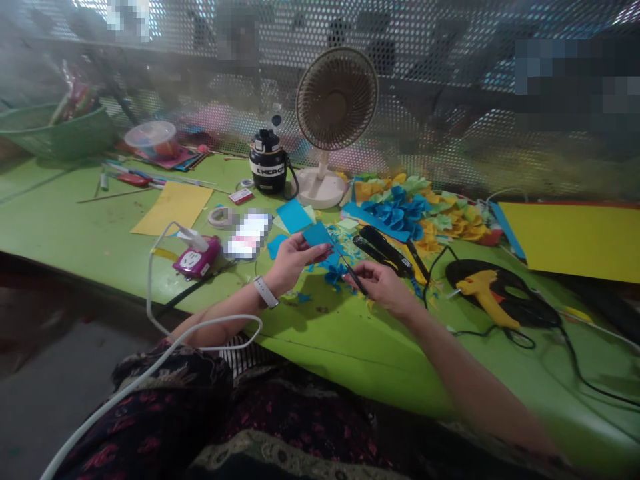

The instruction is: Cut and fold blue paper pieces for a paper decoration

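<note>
My left hand (297, 260) pinches a small piece of blue paper (317, 235) between thumb and fingers, above the green table (320, 333). My right hand (383, 287) grips a thin black-handled cutting tool (354, 275), probably scissors, whose tip reaches the paper's lower edge. Blue scraps (333, 273) lie on the table beneath my hands. Just beyond my right hand rests a black hair straightener (383, 250). A white band circles my left wrist.
Beyond my hands lie blue paper flowers (397, 210) and yellow paper pieces. A yellow glue gun (487, 293) and black cords lie at right, a pink power socket (197, 259) with white cable at left. A fan (335, 100) and black flask (267, 160) stand before a perforated metal screen.
</note>
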### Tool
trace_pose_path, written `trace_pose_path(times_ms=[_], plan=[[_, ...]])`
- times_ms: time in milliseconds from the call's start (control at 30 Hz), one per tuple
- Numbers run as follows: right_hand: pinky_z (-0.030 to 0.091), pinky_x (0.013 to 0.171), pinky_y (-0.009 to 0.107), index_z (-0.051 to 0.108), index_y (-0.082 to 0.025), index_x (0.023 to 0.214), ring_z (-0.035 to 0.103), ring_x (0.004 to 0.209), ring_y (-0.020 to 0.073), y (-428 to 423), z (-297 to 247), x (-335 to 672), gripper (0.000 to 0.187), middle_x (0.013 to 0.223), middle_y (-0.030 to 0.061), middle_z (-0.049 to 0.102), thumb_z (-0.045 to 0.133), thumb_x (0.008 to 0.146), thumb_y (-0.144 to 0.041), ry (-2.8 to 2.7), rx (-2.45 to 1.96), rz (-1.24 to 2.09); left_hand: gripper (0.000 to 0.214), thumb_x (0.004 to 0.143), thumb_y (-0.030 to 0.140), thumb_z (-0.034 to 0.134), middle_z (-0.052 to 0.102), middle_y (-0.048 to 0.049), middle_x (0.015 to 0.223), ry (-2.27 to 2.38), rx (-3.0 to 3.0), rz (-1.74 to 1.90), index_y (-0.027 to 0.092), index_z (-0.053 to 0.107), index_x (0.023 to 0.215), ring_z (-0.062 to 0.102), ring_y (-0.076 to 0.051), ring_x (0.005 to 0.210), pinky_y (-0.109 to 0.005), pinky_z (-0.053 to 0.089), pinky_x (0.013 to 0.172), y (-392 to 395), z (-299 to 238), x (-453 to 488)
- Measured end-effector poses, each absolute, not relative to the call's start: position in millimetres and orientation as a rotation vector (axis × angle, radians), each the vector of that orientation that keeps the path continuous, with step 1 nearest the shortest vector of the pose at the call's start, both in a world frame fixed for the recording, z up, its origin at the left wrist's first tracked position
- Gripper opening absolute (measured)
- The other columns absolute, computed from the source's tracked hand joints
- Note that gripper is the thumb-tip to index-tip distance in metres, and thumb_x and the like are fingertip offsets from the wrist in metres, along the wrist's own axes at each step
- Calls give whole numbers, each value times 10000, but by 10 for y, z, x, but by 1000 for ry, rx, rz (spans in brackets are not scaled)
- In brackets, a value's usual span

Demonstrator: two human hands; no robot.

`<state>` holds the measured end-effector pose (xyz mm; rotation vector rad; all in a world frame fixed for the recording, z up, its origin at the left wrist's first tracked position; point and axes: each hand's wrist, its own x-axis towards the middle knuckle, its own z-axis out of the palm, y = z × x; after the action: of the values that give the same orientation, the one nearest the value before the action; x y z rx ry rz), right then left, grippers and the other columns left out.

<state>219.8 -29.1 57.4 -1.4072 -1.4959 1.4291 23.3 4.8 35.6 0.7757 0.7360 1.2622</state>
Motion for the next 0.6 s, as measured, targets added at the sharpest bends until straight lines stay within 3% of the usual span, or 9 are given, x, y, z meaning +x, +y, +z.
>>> trace_pose_path(times_ms=[600], plan=[[409, 593, 273, 586, -180, 711, 522, 610, 118, -279, 567, 2213, 584, 664, -16, 596, 878, 456, -618, -1493, -1417, 1422, 386, 528, 306, 934, 753, -48, 770, 757, 817, 1237, 128, 697, 776, 708, -155, 704, -334, 580, 791, 52, 396, 214]])
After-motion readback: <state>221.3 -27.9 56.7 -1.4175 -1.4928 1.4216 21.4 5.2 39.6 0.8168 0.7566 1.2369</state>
